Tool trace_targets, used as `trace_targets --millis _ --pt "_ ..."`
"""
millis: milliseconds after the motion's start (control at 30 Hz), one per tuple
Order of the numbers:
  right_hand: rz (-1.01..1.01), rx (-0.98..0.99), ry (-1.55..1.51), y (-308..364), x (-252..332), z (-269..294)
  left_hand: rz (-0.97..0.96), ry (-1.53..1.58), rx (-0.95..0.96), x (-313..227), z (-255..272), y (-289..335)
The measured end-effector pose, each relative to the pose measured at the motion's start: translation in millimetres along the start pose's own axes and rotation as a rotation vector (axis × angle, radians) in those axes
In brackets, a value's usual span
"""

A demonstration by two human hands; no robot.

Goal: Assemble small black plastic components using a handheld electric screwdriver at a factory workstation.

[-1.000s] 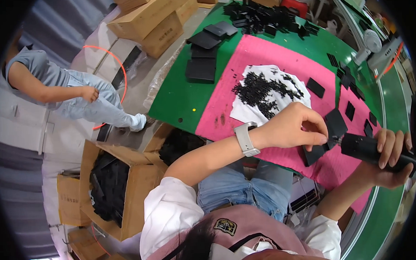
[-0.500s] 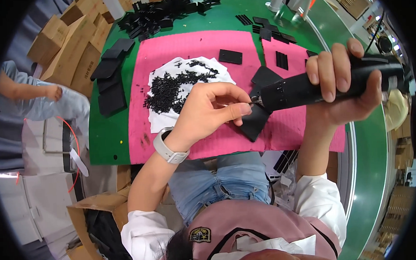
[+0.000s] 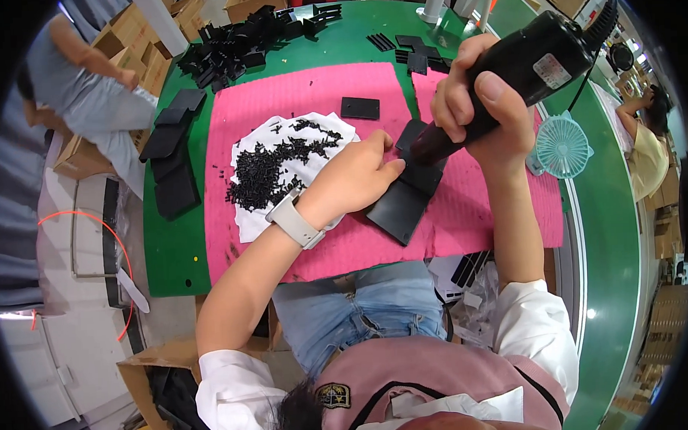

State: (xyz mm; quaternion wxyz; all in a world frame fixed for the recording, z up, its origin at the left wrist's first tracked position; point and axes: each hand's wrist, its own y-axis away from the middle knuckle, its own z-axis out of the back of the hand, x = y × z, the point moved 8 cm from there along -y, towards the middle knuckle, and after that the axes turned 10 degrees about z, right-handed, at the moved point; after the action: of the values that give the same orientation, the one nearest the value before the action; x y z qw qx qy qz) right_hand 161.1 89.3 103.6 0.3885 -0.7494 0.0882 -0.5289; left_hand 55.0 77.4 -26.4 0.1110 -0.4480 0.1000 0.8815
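Note:
My right hand (image 3: 488,104) is wrapped round a black electric screwdriver (image 3: 539,56), tilted with its tip end down against a black plastic part (image 3: 403,213). The part is made of flat panels and lies on the pink sheet (image 3: 338,257). At the part's left edge, my left hand (image 3: 361,173) grips it with thumb and bent fingers; some fingertips are hidden. Under my left wrist, a white cloth (image 3: 247,227) bears a pile of small black screws (image 3: 263,172). The screwdriver's bit and the spot it touches cannot be made out.
A flat black plate (image 3: 360,108) lies beyond my hands. Black panels (image 3: 177,156) overlap along the left, and a heap of black parts (image 3: 236,48) covers the back of the green table (image 3: 171,259). A small teal fan (image 3: 563,147) stands at right. Another person (image 3: 89,80) is at far left.
The screwdriver has swung from nearly level to a steep tilt, its tip now down at the black part. My left hand has moved from a pinch at the bit to the part's edge.

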Motion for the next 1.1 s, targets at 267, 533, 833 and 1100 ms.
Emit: trace_targets --millis 267,533,833,1100 --pt "-0.043 0.125 -0.091 -4 -14 -16 0.113 0.174 0.106 6 -4 -3" --pt "-0.098 0.154 -0.089 -3 -24 -20 0.114 0.207 0.116 10 -7 -5" --pt "0.097 0.12 0.222 2 -1 -24 -0.143 0.179 -0.104 11 -6 -17" --pt "-0.152 -0.398 -0.075 18 19 64 -0.005 0.224 0.009 -16 2 27"
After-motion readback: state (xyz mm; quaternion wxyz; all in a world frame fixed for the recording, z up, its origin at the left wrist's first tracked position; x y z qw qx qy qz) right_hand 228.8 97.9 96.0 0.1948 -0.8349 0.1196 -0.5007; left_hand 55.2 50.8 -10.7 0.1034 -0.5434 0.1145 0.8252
